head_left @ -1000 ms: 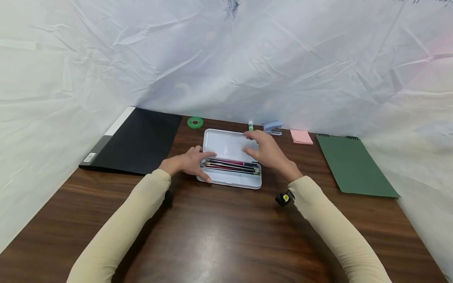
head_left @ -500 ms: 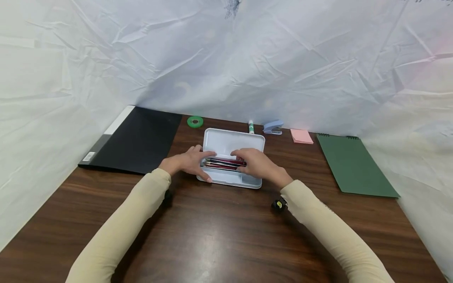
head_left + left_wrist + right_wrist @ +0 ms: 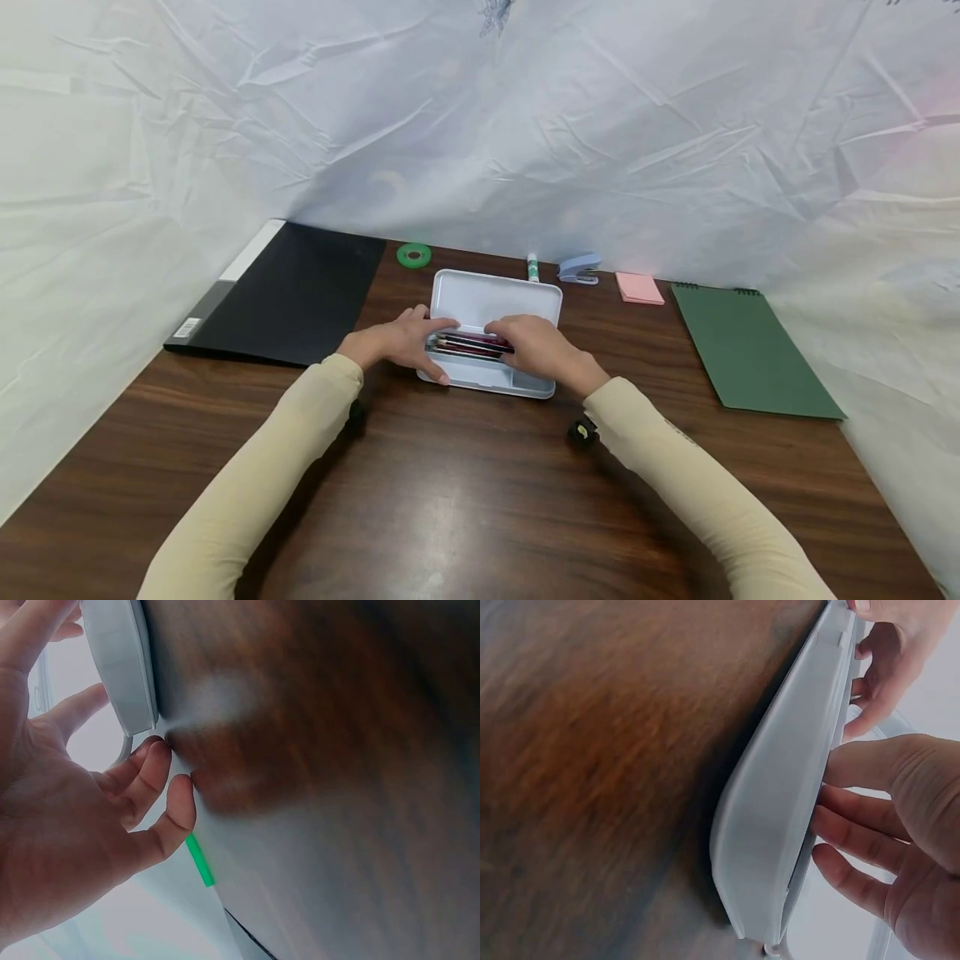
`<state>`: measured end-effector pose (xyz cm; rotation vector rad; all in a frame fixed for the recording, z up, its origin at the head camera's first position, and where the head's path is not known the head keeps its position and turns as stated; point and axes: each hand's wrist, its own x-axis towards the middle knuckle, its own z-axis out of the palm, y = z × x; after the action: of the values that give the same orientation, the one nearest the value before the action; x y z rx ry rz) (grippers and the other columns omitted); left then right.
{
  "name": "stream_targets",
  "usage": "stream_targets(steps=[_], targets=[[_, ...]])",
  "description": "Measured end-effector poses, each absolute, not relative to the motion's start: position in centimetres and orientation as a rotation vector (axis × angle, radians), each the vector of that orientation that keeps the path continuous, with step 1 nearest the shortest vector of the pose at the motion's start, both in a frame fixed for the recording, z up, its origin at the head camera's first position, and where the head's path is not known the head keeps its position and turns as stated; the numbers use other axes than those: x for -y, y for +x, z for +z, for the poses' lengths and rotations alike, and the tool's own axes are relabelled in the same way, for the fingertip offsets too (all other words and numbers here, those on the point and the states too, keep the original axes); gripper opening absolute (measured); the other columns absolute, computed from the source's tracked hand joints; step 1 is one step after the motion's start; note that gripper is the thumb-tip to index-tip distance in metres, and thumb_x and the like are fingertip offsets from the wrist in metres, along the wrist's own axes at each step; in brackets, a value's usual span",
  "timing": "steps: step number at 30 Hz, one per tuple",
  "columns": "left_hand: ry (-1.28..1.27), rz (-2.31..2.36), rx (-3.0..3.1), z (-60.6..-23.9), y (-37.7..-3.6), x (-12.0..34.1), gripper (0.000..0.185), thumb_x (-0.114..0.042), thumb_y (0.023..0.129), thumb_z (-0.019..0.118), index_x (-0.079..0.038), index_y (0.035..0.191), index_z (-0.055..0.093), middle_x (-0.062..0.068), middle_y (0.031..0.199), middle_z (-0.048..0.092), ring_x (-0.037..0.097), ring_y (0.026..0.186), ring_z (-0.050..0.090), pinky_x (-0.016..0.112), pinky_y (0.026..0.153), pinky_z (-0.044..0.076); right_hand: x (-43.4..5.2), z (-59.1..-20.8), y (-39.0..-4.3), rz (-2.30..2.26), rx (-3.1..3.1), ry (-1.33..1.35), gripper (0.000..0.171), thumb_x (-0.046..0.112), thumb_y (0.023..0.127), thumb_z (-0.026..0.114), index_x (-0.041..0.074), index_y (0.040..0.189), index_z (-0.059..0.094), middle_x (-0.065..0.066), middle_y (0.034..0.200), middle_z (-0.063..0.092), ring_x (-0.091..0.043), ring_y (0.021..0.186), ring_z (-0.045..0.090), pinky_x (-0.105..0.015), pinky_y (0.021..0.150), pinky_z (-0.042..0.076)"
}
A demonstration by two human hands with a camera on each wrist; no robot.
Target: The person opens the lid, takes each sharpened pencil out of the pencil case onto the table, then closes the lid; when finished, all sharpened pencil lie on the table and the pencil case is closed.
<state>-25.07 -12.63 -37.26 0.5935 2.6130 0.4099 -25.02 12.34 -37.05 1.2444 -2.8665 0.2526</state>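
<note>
A white pencil case [image 3: 472, 374] lies on the dark wooden table with its lid [image 3: 491, 300] raised at the back. Several pencils [image 3: 468, 344], dark and red, fill its rear compartment. My left hand [image 3: 397, 343] holds the case's left end, thumb at the front rim and index finger reaching across to the hinge side. Into the compartment reaches my right hand [image 3: 546, 350], thumb on the near side and fingers on the far side of the pencils, pinching them; their right ends are hidden by it. In the right wrist view the case's front wall [image 3: 776, 795] hides the fingertips.
A black folder [image 3: 307, 287] lies at the left. Along the back are a green tape roll [image 3: 413, 255], a glue stick [image 3: 532, 267], a blue stapler [image 3: 579, 268] and pink sticky notes [image 3: 639, 287]. A green spiral notebook [image 3: 753, 350] lies at the right.
My right hand has come down and left from beside the lid to the pencils, and its fingers have closed in. My left hand stays at the case's left end.
</note>
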Motion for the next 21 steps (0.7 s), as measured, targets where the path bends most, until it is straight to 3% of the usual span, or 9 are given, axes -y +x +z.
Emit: stream_targets(steps=[11,21], targets=[[0.606,0.436,-2.613,-37.16,-25.05,12.62,0.098,-0.057,0.075,0.082,-0.028,0.156,0.034,0.015,0.127,0.039,0.029,0.116,0.037,0.044,0.092,0.042,-11.93,-36.52,-25.69,0.261,2.92,1.334,0.03,0.004,0.087,0.072,0.011,0.116,0.071,-0.002,0.088,0.066,-0.017,0.076,0.054,-0.036,0.074,0.047],[0.586,0.422,-2.609,-37.08,-24.9,12.62,0.097,-0.058,0.075,0.081,-0.029,0.155,0.034,0.015,0.129,0.039,0.029,0.118,0.038,0.045,0.093,0.044,-11.6,-36.36,-25.66,0.254,2.981,1.352,0.037,-0.001,0.091,0.065,0.013,0.125,0.07,-0.004,0.097,0.069,-0.018,0.079,0.054,-0.035,0.075,0.046]])
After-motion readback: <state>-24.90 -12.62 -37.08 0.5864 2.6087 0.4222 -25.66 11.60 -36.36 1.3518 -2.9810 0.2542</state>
